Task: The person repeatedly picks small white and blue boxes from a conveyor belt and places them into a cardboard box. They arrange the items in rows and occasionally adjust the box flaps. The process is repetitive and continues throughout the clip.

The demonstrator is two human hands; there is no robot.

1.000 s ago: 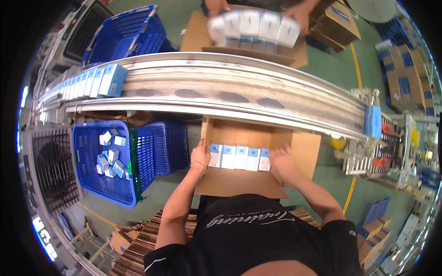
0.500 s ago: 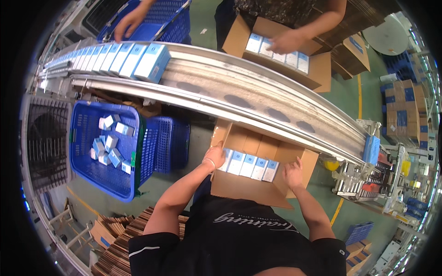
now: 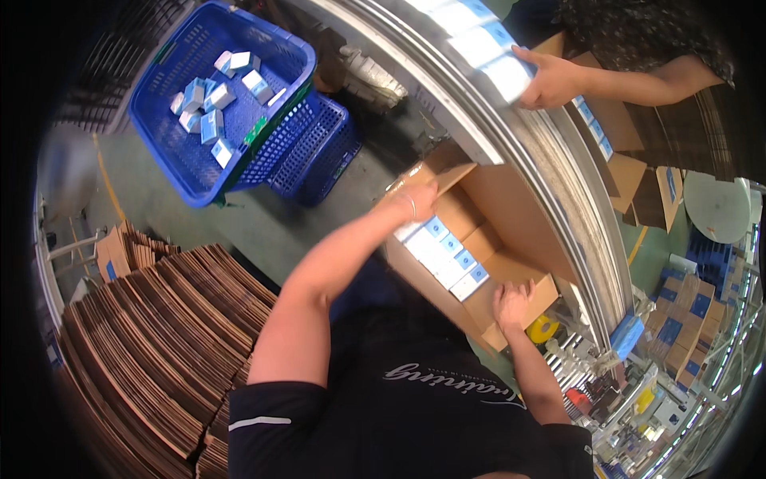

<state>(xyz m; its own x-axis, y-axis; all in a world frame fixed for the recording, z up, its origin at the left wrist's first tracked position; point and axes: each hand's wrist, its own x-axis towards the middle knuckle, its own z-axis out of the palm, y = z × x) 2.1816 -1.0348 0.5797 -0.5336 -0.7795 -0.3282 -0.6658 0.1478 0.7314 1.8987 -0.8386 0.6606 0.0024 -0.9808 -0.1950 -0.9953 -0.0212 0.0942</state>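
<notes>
An open brown cardboard box stands in front of me, tilted in the view. Inside it, along the near side, lies a row of small white and blue boxes. My left hand is closed over the cardboard at the box's left end, next to a raised flap. At the opposite end my right hand rests against the end flap, fingers bent and somewhat apart, with none of the small boxes in it.
Beyond the box runs a metal conveyor. Across it, a co-worker's hand grips a row of small boxes. A blue basket holds loose small boxes at the upper left. Flattened cardboard is stacked at lower left.
The view has turned, so the conveyor and box now slant down to the right. My hands remain at the box's two ends. The co-worker now grips the row of small boxes on the conveyor.
</notes>
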